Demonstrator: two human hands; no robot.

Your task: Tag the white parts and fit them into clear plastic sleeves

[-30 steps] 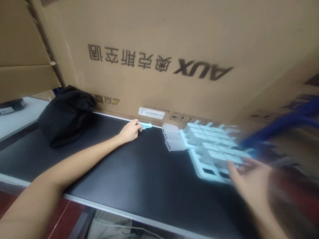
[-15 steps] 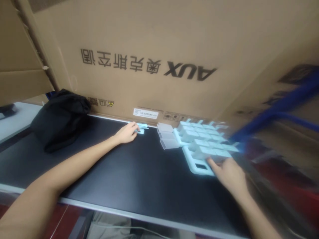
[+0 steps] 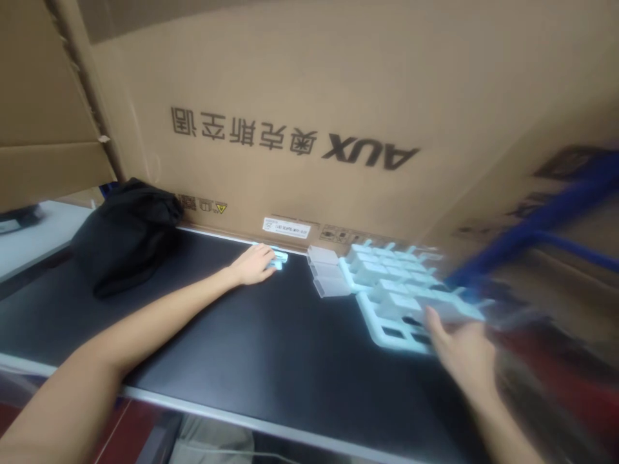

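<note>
At the back of the black tabletop (image 3: 290, 348), my left hand (image 3: 254, 264) has its fingers curled over some small light-blue plastic pieces (image 3: 280, 260); their exact shape is partly covered. On the right stands a light-blue plastic rack (image 3: 374, 325) with openings in its frame, rows of small boxes and short prongs. My right hand (image 3: 467, 354) is closed at its front right, thumb on top, around a small grey-blue box (image 3: 442, 310). The fingers under it are hidden, and this side is blurred. Translucent sleeves (image 3: 331, 278) lie against the rack's left side.
A large cardboard carton (image 3: 300, 77) with upside-down print walls off the back. A black cloth bag (image 3: 130, 238) lies on the left end of the table. Blue metal bars (image 3: 536, 225) slant past on the right, and a pale table (image 3: 41, 235) stands at far left.
My right hand has moved right with the small box, baring more of the rack's front frame. My left hand stays at the light-blue pieces. The view has shifted slightly.
</note>
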